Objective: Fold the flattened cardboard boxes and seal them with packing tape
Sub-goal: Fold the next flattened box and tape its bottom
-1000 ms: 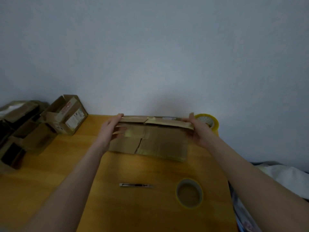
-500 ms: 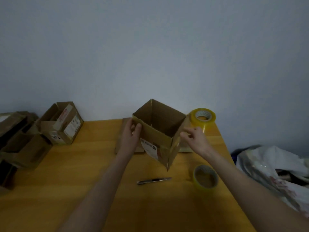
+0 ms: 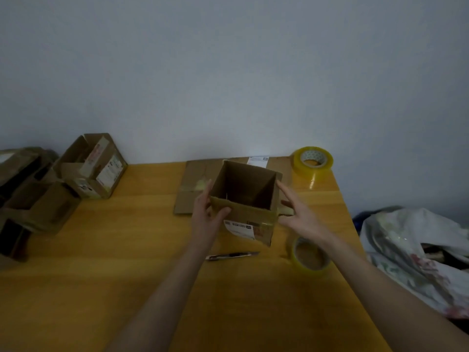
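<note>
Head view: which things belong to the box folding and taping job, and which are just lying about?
Job: opened box, held by left hand, touched by right hand; flattened cardboard; near tape roll; far tape roll; slim cutter.
Lying about: crumpled bundle beside the table; boxes at left, perhaps finished ones.

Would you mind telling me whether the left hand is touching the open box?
Touching. The head view shows the left hand holding the box at its near left corner, thumb on the front wall.
</note>
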